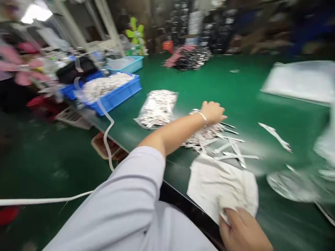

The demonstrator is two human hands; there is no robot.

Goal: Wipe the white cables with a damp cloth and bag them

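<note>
My left hand (pixel 213 112) reaches over a pile of thin white and dark strip-like pieces (pixel 201 137) on the green table. Its fingers curl down on the far side, and what they hold, if anything, is hidden. Near the table's front edge, my right hand (pixel 242 228) pinches a corner of a white cloth (pixel 222 177) between thumb and fingers. The cloth lies flat and slightly creased, just in front of the pile. Several loose white slender pieces (pixel 235 151) lie crossed between pile and cloth; their exact kind is too blurred to tell.
A clear bag of similar pieces (pixel 158 108) lies left of the pile, near a blue tray (pixel 115 94) filled with more. One white piece (pixel 276 136) and clear plastic bags (pixel 300 82) lie to the right. A dark bundle (pixel 192 57) sits farther back. A white strap (pixel 106 139) hangs at left.
</note>
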